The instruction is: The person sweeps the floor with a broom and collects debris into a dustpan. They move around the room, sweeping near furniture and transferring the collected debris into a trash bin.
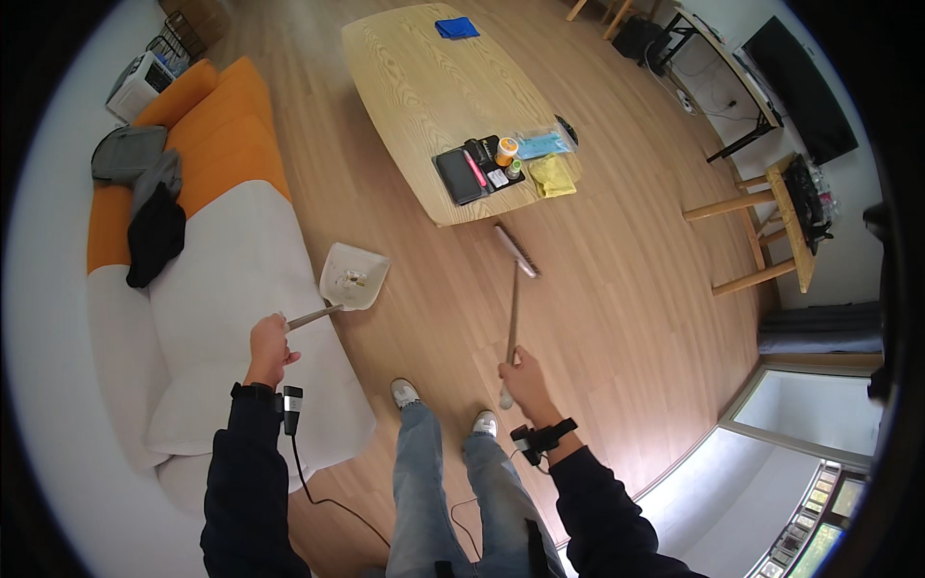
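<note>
My left hand [269, 350] grips the handle of a long-handled white dustpan [368, 264] beside the sofa. Some small bits of debris [354, 279] lie inside the pan. In my right hand [526, 383] is the pole of a broom [514, 311], held near its upper end. The broom head [517, 251] is in front of me, just short of the table's near end, with its dark bristles facing right. Dustpan and broom head are well apart. Whether either one touches the floor, I cannot tell.
A wooden table [405, 87] ahead bears a black organizer [462, 177], a yellow cloth [553, 175] and a blue cloth [457, 28]. To the left runs an orange and white sofa [238, 246] with clothing [155, 231]. A wooden stool [788, 224] stands right. Thin cables [340, 506] trail near my legs.
</note>
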Demonstrator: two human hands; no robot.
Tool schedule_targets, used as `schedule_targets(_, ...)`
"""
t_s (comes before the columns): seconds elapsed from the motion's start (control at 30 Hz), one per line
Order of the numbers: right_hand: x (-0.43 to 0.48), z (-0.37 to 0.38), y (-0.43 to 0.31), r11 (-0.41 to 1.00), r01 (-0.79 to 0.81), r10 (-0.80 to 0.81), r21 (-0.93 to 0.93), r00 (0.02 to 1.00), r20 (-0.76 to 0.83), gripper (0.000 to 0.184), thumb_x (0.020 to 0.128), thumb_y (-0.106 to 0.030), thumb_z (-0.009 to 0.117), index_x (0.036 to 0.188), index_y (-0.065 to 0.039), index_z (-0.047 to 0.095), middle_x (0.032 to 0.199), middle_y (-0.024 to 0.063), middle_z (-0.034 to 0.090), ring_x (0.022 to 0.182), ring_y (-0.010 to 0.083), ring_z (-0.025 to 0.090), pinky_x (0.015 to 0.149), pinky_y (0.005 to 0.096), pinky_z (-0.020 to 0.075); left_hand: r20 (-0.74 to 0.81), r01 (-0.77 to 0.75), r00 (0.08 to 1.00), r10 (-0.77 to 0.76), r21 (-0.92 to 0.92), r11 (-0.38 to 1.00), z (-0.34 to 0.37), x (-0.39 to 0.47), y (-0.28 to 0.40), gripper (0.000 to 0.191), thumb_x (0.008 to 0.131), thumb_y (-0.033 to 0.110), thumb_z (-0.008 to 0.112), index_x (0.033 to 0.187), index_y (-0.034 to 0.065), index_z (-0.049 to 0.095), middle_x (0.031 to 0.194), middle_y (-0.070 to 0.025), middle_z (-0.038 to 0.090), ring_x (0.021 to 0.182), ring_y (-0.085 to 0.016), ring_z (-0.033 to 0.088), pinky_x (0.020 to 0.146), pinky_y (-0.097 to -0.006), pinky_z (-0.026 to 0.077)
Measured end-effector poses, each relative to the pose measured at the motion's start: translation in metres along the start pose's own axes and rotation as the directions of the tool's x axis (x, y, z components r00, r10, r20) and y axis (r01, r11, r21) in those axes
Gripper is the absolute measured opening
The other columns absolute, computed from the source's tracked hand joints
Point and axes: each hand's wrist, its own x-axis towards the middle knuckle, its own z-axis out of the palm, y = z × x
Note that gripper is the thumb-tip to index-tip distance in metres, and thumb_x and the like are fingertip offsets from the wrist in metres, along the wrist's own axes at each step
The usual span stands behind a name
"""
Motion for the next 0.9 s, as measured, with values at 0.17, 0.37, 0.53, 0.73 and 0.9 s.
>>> schedule_targets(0.17, 0.047, -0.051, 0.067, 0.995, -0.016, 0.015, -0.101, 1.000, -0.010, 0.025, 0.078, -0.015, 0.058, 0.092, 0.006, 0.056, 0.071, 0.0212, 0.062, 0.059, 0.0294, 0.063, 0.055, 0.0410, 0.0485, -0.015, 0.015, 1.000, -0.014, 0.025, 1.000, 0.019, -0.036, -0.009, 0.018, 0.088, 0.030, 0.051, 0.086, 0.0121, 0.052, 0.056, 0.0033, 0.034, 0.043, -0.011, 0.033, 0.055, -0.0378, 0.050)
schedule_targets(0.37, 0.035, -0.032, 0.069, 0.985, -0.067, 0.093, -0.160, 0.983, 0.159, 0.026, 0.078, -0.015, 0.058, 0.087, 0.009, 0.055, 0.071, 0.0208, 0.062, 0.056, 0.0284, 0.064, 0.049, 0.0389, 0.0480, -0.007, 0.049, 0.999, -0.048, 0.055, 0.997, 0.024, -0.072, -0.032, 0.018, 0.087, 0.029, 0.050, 0.087, 0.0110, 0.053, 0.059, 0.0018, 0.037, 0.045, -0.012, 0.036, 0.052, -0.0381, 0.051)
schedule_targets(0.53, -0.003, 0.024, 0.064, 0.986, -0.016, 0.070, -0.165, 0.944, 0.322, 0.036, 0.080, -0.018, 0.058, 0.098, 0.012, 0.051, 0.082, 0.0288, 0.064, 0.072, 0.0351, 0.069, 0.058, 0.0414, 0.0528, -0.005, 0.015, 1.000, -0.015, 0.095, 0.995, 0.036, -0.110, -0.047, 0.019, 0.086, 0.027, 0.049, 0.092, 0.0099, 0.056, 0.065, -0.0001, 0.043, 0.051, -0.013, 0.041, 0.049, -0.0369, 0.051)
schedule_targets(0.73, -0.048, 0.049, 0.044, 0.977, 0.042, 0.054, -0.209, 0.900, 0.433, 0.038, 0.081, -0.021, 0.056, 0.102, 0.009, 0.047, 0.086, 0.0315, 0.063, 0.077, 0.0380, 0.068, 0.067, 0.0421, 0.0535, 0.011, 0.134, 0.991, -0.135, 0.065, 0.989, 0.034, -0.126, -0.073, 0.016, 0.085, 0.025, 0.049, 0.088, 0.0100, 0.054, 0.063, -0.0003, 0.041, 0.048, -0.013, 0.039, 0.050, -0.0381, 0.050)
schedule_targets(0.9, -0.049, 0.051, 0.042, 0.944, 0.292, -0.218, -0.151, 0.901, 0.376, 0.035, 0.080, -0.018, 0.057, 0.105, 0.005, 0.053, 0.086, 0.0260, 0.065, 0.071, 0.0345, 0.067, 0.064, 0.0412, 0.0511, 0.042, 0.196, 0.979, -0.197, 0.027, 0.980, 0.033, -0.130, -0.093, 0.016, 0.086, 0.025, 0.047, 0.083, 0.0097, 0.051, 0.059, 0.0010, 0.038, 0.044, -0.012, 0.036, 0.051, -0.0390, 0.050)
